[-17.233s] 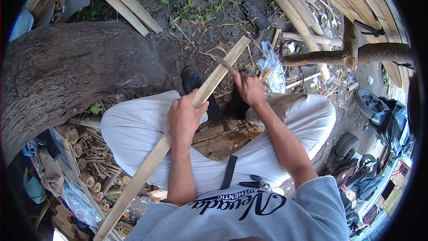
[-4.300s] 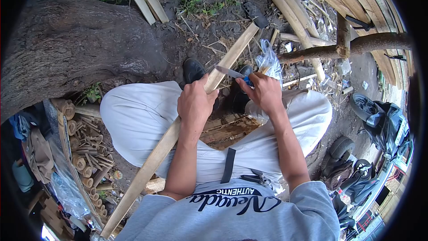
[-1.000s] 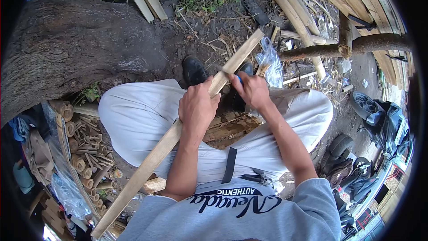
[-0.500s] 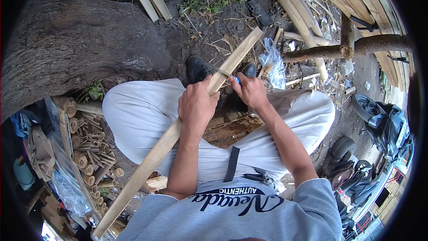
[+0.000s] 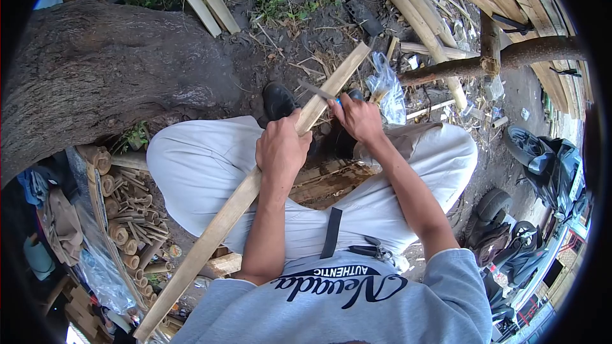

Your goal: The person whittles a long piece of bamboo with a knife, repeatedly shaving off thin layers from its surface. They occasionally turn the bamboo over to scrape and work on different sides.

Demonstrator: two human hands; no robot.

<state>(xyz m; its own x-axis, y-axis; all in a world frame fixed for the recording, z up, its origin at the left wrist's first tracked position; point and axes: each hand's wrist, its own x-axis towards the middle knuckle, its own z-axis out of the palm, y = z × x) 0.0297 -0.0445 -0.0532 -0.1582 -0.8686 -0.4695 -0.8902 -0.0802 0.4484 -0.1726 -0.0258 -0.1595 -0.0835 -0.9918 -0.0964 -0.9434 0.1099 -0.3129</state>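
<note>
A long bamboo strip (image 5: 223,216) runs diagonally from the lower left, across my lap, to beyond my shoes. My left hand (image 5: 280,144) is wrapped round it between my knees. In my right hand (image 5: 358,118) is a knife (image 5: 319,92) with a blue handle, most of which the fingers hide. Its blade lies crosswise over the strip, a short way past my left hand, with the tip sticking out on the left side. Both forearms reach forward over my light trousers (image 5: 197,165), and my black shoes (image 5: 278,100) stand below the strip.
A thick tree trunk (image 5: 121,70) fills the upper left. Cut bamboo pieces (image 5: 131,216) are piled at lower left. Bamboo poles (image 5: 421,13) and a branch (image 5: 459,70) lie at upper right, near a clear plastic bag (image 5: 387,92). Motorbikes (image 5: 548,165) stand far right.
My right hand and the knife have moved a little forward along the strip, and more of the blade's flat shows. My left hand keeps its grip; the whole view has shifted slightly.
</note>
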